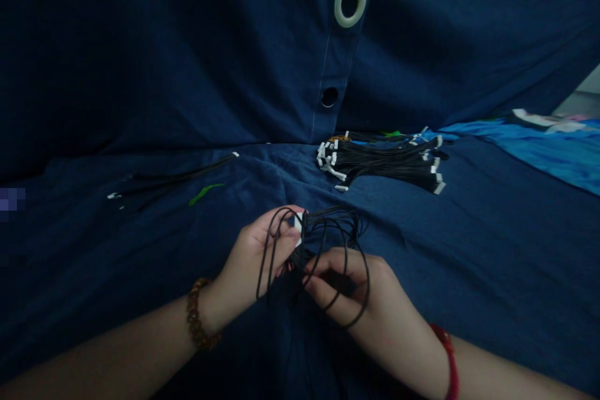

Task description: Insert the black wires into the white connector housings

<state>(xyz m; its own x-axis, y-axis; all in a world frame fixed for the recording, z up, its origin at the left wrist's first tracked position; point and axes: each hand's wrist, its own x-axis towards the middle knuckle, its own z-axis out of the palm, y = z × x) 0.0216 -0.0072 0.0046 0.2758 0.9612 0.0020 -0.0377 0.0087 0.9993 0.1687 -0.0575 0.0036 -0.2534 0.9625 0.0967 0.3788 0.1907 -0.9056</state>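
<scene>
A white plug connector (299, 225) with several thin black wires is pinched between the thumb and fingers of my left hand (267, 244). The wires form a wire harness (347, 225) that loops out to the right and hangs over both hands. Just below the connector, my right hand (360, 281) is closed, with thumb and forefinger together on the black wires. The exact spot where its fingertips grip is partly hidden by the loops. Both hands are held above the dark blue cloth (450, 300).
A bundle of black wire harnesses (389, 162) with white connectors lies behind my hands to the right. Several loose harnesses (182, 172) lie at the left, near a green strip (205, 194). Blue patterned fabric (529, 144) is at the far right. A dark blue curtain (210, 44) with metal eyelets hangs behind.
</scene>
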